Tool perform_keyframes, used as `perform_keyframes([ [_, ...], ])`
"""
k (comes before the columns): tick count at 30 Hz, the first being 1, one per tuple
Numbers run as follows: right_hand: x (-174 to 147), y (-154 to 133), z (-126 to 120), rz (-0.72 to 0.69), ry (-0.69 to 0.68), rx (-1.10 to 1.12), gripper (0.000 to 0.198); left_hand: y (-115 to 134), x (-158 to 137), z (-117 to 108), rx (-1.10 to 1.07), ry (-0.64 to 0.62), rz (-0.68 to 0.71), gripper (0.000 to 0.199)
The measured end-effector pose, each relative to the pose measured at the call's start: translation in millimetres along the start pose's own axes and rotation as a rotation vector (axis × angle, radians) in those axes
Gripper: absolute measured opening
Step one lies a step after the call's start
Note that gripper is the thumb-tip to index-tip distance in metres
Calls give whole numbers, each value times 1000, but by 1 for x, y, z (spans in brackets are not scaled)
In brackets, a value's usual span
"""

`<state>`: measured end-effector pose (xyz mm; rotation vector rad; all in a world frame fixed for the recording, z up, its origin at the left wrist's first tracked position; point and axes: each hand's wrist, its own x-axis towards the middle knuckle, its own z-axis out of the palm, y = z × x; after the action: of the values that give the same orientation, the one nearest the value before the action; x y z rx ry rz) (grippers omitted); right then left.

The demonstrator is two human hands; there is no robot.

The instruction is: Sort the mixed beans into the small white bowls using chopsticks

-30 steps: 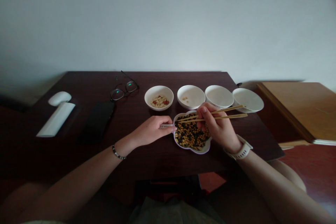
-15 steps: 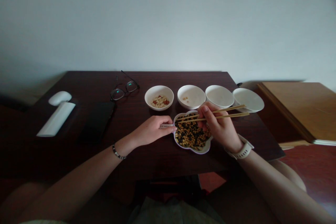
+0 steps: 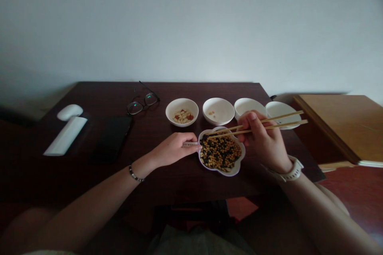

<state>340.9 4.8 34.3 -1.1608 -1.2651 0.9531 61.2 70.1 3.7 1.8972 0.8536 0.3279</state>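
My left hand (image 3: 172, 148) is closed on the short handle of a flower-shaped white dish (image 3: 243, 153). Black and yellow beans (image 3: 220, 152), mixed together, cover the dish's bottom. My right hand (image 3: 265, 139), with a pale watch strap at the wrist, grips a pair of wooden chopsticks (image 3: 287, 124). Their tips reach over the far left part of the dish, slightly apart; whether they touch a bean I cannot tell. Behind the dish stand a white bowl (image 3: 168, 116) with pale and reddish nuts or seeds and a second bowl (image 3: 229, 114) with a few small pale pieces.
Farther right are a third white bowl (image 3: 249, 105), partly behind my right hand, and a fourth (image 3: 281, 109). Glasses (image 3: 135, 107), a dark flat object (image 3: 110, 137) and a white case (image 3: 66, 136) lie on the left of the dark table (image 3: 179, 87). A wooden cabinet (image 3: 344, 123) stands at right.
My right hand has shifted right, drawing the chopsticks with it and uncovering the dish's right side. My left hand keeps its hold on the handle.
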Motion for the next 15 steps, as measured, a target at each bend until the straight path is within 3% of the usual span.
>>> perform_keyframes([
  [7,21,-18,-59,-160,362,100,36,-2,0,0,19,-2,-3,36],
  [11,32,0,-91,-176,454,-98,36,-5,2,0,31,-1,-9,38],
  [15,37,19,-103,-167,488,-315,42,-5,3,1,36,-8,-17,39],
])
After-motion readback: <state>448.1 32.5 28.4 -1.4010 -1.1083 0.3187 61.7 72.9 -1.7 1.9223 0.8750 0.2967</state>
